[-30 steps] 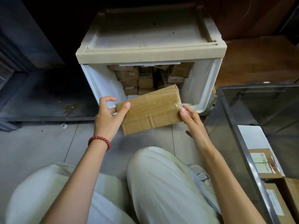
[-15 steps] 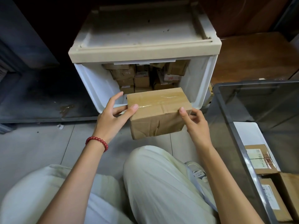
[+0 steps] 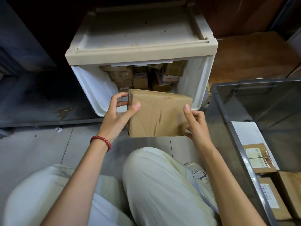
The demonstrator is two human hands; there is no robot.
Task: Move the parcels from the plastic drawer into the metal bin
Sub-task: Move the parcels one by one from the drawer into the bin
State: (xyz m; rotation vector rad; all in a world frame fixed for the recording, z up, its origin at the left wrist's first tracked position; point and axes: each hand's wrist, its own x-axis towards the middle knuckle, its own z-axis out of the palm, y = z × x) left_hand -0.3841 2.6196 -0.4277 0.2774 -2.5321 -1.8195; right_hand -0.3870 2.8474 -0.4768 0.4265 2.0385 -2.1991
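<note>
A brown cardboard parcel hangs in the air just in front of the pulled-out white plastic drawer. My left hand grips its left end, and my right hand grips its right lower corner. Several smaller brown parcels are stacked at the back of the drawer under its beige top. The grey metal bin stands to the right. Brown parcels with white labels lie on the bin's floor.
My knees in pale trousers fill the lower middle, with a shoe beside the bin's left wall. A dark metal shelf runs along the left. A brown wooden surface lies behind the bin. Grey floor tiles show at the lower left.
The parcel has come further out of the drawer and turned, so that a broad side faces me. It sits slightly more to the right and nearer, with both hands still on it.
</note>
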